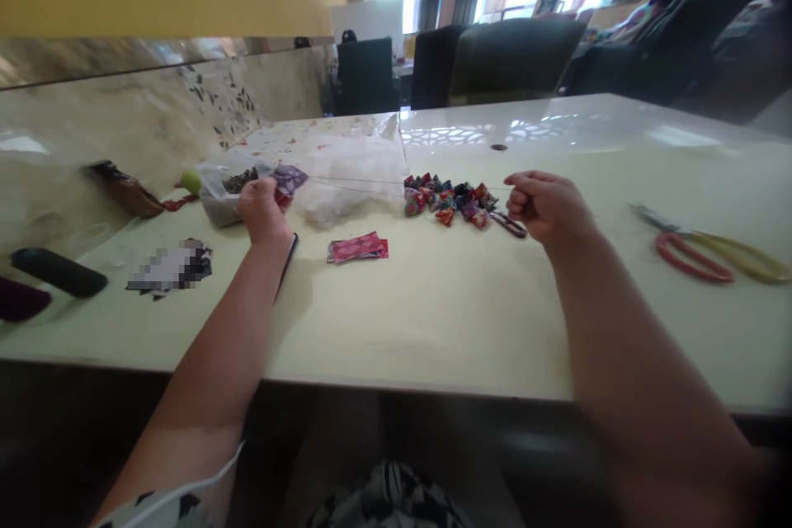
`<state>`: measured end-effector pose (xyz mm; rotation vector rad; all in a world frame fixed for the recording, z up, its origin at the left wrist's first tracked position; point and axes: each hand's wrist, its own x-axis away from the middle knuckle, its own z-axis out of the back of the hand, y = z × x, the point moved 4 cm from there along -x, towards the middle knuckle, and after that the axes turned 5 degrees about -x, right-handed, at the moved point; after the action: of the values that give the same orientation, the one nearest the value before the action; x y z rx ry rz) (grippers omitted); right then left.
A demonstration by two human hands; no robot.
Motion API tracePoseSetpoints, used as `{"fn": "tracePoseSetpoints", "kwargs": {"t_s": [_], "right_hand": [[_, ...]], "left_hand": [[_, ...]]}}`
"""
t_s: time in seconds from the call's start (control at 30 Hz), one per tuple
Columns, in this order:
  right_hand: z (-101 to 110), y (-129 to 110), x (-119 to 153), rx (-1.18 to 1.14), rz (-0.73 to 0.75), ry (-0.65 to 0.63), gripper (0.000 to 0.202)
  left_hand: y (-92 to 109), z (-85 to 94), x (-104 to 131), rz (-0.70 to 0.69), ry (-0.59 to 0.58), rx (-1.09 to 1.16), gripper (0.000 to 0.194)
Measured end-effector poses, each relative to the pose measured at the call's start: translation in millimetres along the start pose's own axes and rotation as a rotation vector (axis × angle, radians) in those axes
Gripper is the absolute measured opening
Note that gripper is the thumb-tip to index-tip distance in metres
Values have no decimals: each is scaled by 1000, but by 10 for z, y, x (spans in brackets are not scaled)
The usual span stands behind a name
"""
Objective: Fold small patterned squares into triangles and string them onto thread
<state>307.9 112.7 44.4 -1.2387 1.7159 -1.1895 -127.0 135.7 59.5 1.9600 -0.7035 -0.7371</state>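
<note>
My left hand [266,210] is closed on a small purple patterned fabric piece [289,179], raised over the table. A thin thread [359,180] runs from that piece toward my right hand [541,202]. The fingers of my right hand are pinched together; what they hold is too small to make out, though the thread leads to them. Between the hands lies a pile of small colourful fabric pieces [449,200], with small dark-handled snips [508,223] at its right end. Flat red and pink fabric strips [359,247] lie nearer to me.
Large scissors [705,252] with red and yellow handles lie at right. Behind my left hand are a plastic bag [216,190] with dark bits and white stuffing [352,173]. Dark fabric pieces [199,260] and a dark spool [60,272] lie at left. Chairs [516,58] stand beyond the table [433,330].
</note>
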Motion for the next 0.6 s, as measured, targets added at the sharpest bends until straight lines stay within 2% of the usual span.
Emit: {"fn": "tracePoseSetpoints", "kwargs": {"t_s": [0.13, 0.27, 0.43, 0.6], "right_hand": [[286, -82, -94, -20, -63, 127, 13], [498, -119, -161, 36, -85, 175, 17], [705, -220, -172, 152, -22, 196, 23], [918, -284, -221, 378, 106, 343, 30]], "left_hand": [[99, 150, -173, 35, 122, 22, 18], [145, 309, -337, 56, 231, -17, 18], [232, 471, -477, 25, 288, 3, 19], [332, 598, -553, -27, 343, 78, 18]]}}
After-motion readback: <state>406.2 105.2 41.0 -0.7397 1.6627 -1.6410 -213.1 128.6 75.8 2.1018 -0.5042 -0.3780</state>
